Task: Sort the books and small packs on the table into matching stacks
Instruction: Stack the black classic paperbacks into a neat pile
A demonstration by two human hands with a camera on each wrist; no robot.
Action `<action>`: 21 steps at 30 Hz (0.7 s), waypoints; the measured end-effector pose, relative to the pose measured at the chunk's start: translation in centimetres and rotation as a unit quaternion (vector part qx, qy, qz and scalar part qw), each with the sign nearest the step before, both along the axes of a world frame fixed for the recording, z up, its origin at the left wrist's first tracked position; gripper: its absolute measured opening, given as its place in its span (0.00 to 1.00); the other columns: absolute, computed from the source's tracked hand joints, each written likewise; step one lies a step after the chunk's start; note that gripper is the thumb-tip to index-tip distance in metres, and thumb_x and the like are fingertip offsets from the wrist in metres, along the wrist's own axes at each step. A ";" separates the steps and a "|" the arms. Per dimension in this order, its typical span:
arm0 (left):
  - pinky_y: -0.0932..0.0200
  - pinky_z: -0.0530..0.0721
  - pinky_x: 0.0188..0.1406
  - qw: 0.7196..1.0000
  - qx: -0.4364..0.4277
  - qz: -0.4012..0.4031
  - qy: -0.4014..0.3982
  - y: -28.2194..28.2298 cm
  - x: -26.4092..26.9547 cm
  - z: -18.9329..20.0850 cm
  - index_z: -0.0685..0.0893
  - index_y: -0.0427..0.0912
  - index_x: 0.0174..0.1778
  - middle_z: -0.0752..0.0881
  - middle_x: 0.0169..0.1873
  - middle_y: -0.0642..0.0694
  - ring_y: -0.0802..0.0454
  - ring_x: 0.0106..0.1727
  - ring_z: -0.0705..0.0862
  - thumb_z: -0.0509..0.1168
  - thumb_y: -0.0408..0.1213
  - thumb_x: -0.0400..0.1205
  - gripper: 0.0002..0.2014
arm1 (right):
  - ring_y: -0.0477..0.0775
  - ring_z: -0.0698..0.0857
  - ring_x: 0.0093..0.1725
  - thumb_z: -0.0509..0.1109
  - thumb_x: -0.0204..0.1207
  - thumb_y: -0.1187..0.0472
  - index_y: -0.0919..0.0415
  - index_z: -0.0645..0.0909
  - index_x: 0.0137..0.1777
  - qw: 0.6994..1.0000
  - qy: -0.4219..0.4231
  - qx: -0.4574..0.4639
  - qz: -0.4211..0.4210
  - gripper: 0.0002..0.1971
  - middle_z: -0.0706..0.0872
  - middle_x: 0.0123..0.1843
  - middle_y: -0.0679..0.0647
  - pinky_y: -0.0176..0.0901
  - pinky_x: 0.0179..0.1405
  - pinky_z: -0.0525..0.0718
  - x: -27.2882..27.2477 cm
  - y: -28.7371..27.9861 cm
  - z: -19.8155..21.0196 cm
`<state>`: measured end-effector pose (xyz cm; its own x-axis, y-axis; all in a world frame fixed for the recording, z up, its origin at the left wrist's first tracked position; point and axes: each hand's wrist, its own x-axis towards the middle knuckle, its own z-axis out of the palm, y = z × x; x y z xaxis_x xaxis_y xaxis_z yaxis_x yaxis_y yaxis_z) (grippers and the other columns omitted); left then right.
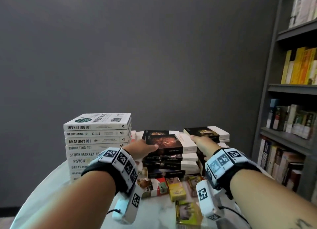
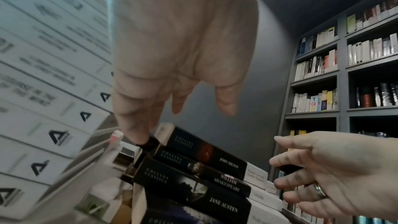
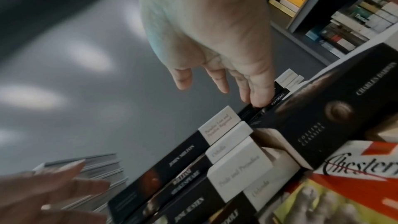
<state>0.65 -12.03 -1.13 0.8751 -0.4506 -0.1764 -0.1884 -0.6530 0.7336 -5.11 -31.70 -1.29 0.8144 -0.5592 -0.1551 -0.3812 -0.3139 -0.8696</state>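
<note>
Books stacked; small packs [image 1: 176, 188] remain loose. Left hand [image 1: 143, 147] and right hand [image 1: 203, 141], fingers spread, touch dark books [image 1: 169, 144].

The black paperbacks [image 1: 171, 157] in front of me have glossy covers that catch the light, with matt white panels on the spines. The white books [image 1: 97, 139] stacked beside them look like smooth, matt paper board. My table [image 1: 51, 194] has a pale, polished, marble-like top. The small packs [image 1: 176, 189] look like printed card with a slight sheen. My wrist bands [image 1: 120, 165] are black cloth carrying hard white plastic blocks.
</note>
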 end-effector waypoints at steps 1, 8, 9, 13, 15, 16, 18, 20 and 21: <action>0.55 0.74 0.60 1.000 -0.009 0.002 -0.004 -0.5 0.3 -0.1 0.73 0.38 0.68 0.77 0.53 0.45 0.49 0.54 0.75 0.56 0.48 0.86 0.20 | 0.64 0.67 0.77 0.58 0.83 0.47 0.65 0.62 0.79 1.000 -0.001 0.003 0.003 0.30 0.67 0.79 0.63 0.55 0.76 0.65 0.4 -0.4 -0.1; 0.55 0.69 0.69 1.000 -0.001 0.016 -0.012 -2.8 1.6 -0.2 0.69 0.42 0.75 0.76 0.70 0.40 0.45 0.66 0.75 0.54 0.49 0.86 0.23 | 0.62 0.66 0.78 0.57 0.83 0.43 0.60 0.63 0.80 0.997 0.021 0.039 0.063 0.30 0.67 0.80 0.59 0.54 0.78 0.63 1.9 -1.8 -0.4; 0.52 0.68 0.71 1.000 0.014 0.012 -0.022 -2.9 1.5 -0.1 0.69 0.42 0.76 0.74 0.72 0.39 0.43 0.70 0.74 0.53 0.50 0.87 0.23 | 0.62 0.66 0.78 0.57 0.83 0.43 0.60 0.64 0.79 0.996 0.027 0.038 0.074 0.30 0.67 0.80 0.60 0.54 0.78 0.63 2.0 -1.8 -0.5; 0.54 0.69 0.68 0.998 0.050 -0.002 -0.048 -3.8 0.6 0.2 0.68 0.43 0.77 0.72 0.74 0.39 0.42 0.74 0.70 0.50 0.50 0.87 0.24 | 0.61 0.66 0.78 0.57 0.84 0.47 0.63 0.64 0.79 0.994 0.011 0.064 0.084 0.28 0.67 0.80 0.60 0.50 0.75 0.62 1.6 -1.9 -0.3; 0.54 0.70 0.66 0.997 0.057 0.003 -0.058 -4.0 0.3 0.2 0.69 0.42 0.76 0.72 0.74 0.39 0.42 0.73 0.71 0.50 0.51 0.87 0.24 | 0.61 0.67 0.77 0.57 0.85 0.49 0.65 0.65 0.78 0.992 -0.007 0.095 0.082 0.27 0.69 0.79 0.60 0.47 0.73 0.64 1.2 -2.0 0.0; 0.53 0.70 0.67 0.997 0.054 0.013 -0.054 -4.1 0.1 0.3 0.69 0.41 0.76 0.72 0.74 0.38 0.41 0.73 0.71 0.50 0.52 0.87 0.26 | 0.61 0.68 0.76 0.57 0.85 0.49 0.64 0.66 0.77 0.990 -0.014 0.116 0.079 0.26 0.71 0.77 0.59 0.46 0.72 0.64 0.7 -1.8 0.2; 0.51 0.69 0.68 0.999 0.015 0.044 -0.029 -3.9 -0.1 0.3 0.68 0.38 0.76 0.71 0.74 0.37 0.40 0.74 0.70 0.53 0.54 0.86 0.28 | 0.59 0.74 0.71 0.60 0.83 0.48 0.60 0.71 0.72 0.986 -0.032 0.152 0.065 0.22 0.77 0.70 0.56 0.47 0.71 0.66 0.2 -1.5 0.4; 0.51 0.69 0.68 0.995 -0.045 0.083 -0.016 -3.7 -0.6 0.5 0.69 0.34 0.74 0.73 0.72 0.37 0.40 0.73 0.71 0.56 0.54 0.84 0.30 | 0.55 0.79 0.60 0.63 0.82 0.49 0.60 0.75 0.64 0.982 -0.068 0.170 0.036 0.17 0.82 0.60 0.55 0.46 0.67 0.72 -0.4 -1.3 0.4; 0.52 0.69 0.67 0.990 -0.084 0.113 -0.016 -3.6 -0.7 0.5 0.70 0.33 0.73 0.74 0.71 0.37 0.40 0.72 0.72 0.57 0.55 0.83 0.31 | 0.55 0.80 0.59 0.64 0.81 0.51 0.61 0.76 0.63 0.982 -0.088 0.168 0.020 0.17 0.83 0.58 0.57 0.46 0.64 0.75 -0.6 -1.1 0.5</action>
